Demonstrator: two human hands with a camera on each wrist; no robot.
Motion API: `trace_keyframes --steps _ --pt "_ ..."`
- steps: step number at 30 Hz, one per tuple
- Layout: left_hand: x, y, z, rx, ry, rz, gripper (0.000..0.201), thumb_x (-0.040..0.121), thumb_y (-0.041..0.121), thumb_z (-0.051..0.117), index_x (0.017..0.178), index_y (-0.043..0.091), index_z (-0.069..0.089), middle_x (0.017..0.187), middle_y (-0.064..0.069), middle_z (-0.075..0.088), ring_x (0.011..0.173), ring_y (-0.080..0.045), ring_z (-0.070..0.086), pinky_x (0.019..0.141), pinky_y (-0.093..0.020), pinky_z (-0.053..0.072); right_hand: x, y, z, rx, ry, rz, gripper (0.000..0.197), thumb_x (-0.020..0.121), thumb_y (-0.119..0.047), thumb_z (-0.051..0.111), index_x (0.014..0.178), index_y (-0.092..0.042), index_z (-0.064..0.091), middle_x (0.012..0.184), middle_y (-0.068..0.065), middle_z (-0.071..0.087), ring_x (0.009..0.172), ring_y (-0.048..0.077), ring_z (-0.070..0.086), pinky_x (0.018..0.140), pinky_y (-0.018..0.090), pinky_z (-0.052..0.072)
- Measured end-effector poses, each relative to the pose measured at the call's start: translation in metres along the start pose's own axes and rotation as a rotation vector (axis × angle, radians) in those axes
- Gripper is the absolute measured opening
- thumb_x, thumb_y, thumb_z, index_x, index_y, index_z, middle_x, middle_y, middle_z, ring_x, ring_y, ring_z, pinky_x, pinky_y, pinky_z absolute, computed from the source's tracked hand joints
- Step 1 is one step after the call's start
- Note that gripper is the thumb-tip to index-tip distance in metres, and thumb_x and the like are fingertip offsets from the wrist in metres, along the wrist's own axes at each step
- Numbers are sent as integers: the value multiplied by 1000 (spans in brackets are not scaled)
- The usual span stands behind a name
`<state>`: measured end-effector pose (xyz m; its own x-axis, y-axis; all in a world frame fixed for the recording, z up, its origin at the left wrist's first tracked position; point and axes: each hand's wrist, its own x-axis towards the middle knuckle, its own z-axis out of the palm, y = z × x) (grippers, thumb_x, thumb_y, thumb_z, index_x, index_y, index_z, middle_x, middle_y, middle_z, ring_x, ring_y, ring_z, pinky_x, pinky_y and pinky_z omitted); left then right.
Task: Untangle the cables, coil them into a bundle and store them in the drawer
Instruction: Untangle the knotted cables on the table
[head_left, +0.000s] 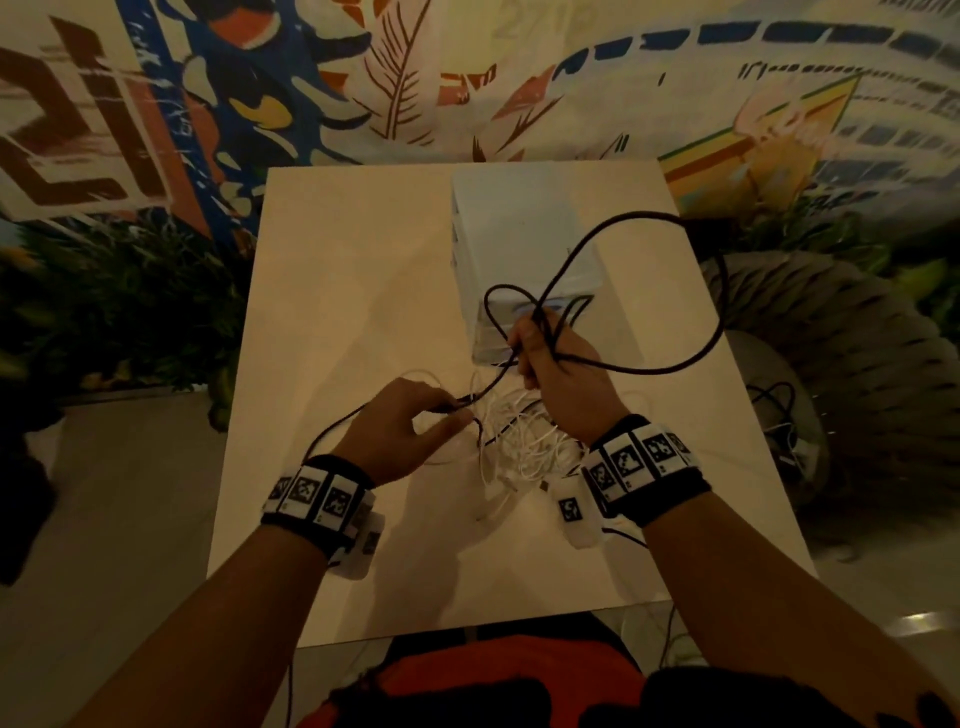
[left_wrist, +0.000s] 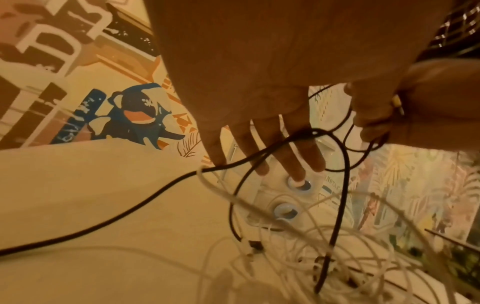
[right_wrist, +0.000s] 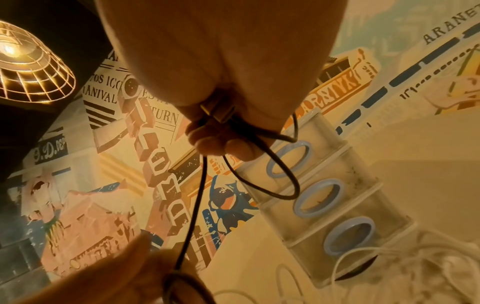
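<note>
Closest to me, both of my forearms reach out over the desk (head_left: 332, 270), a pale square top that carries everything I am working on. Toward the far right part of the desk stands the drawer unit (head_left: 524, 244), a white, see-through stack of three drawers, each with a round blue-rimmed pull on its front; all three look pushed in. Just on the near side of the drawer unit lies the tangle of white cables (head_left: 524, 441), a loose heap resting on the desk between my two wrists. Rising out of that heap is the black cable (head_left: 719, 291), which swings in a wide loop above and to the right of the drawer unit, then crosses back over its front. My right hand (head_left: 558, 371) is lifted in front of the drawer unit with its fingers (right_wrist: 215, 142) curled tight around several gathered turns of the black cable. My left hand (head_left: 402, 426), to the left of the drawer unit and lower, pinches the black cable between thumb and forefinger near where it meets the white heap, while its other fingers (left_wrist: 293, 158) stretch out fairly straight. From that pinch one black strand trails left across the desk.
</note>
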<state>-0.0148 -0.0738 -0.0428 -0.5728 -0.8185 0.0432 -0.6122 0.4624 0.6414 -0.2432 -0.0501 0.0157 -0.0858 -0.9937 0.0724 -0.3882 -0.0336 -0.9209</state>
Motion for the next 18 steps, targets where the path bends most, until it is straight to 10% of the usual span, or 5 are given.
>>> trace_keyframes --steps 5,11,14,18 --pt "15 24 -8 24 127 48 40 101 49 39 88 23 67 84 4 65 81 -15 50 73 -30 38 -2 6 4 -56 -65 13 27 108 -36 42 89 -28 60 71 -19 61 58 7 55 60 22 44" --pt "15 26 -8 -127 -212 -79 24 101 40 53 123 34 59 100 12 68 93 -4 62 80 -22 47 -1 -3 8 111 9 80 32 109 -29 41 88 -13 60 70 -3 63 52 18 59 52 36 52" --pt "7 20 -9 -213 -279 -94 23 99 32 51 107 27 72 96 13 71 93 -1 64 84 -20 48 5 -5 -4 236 113 96 34 110 -25 38 99 1 57 76 10 65 52 24 60 51 41 53" --pt "3 1 4 81 -174 -58 18 97 37 57 98 26 71 94 9 70 89 -14 62 79 -33 51 10 -6 -21 314 236 114 38 111 -27 35 82 -20 57 70 6 67 49 26 61 51 40 54"
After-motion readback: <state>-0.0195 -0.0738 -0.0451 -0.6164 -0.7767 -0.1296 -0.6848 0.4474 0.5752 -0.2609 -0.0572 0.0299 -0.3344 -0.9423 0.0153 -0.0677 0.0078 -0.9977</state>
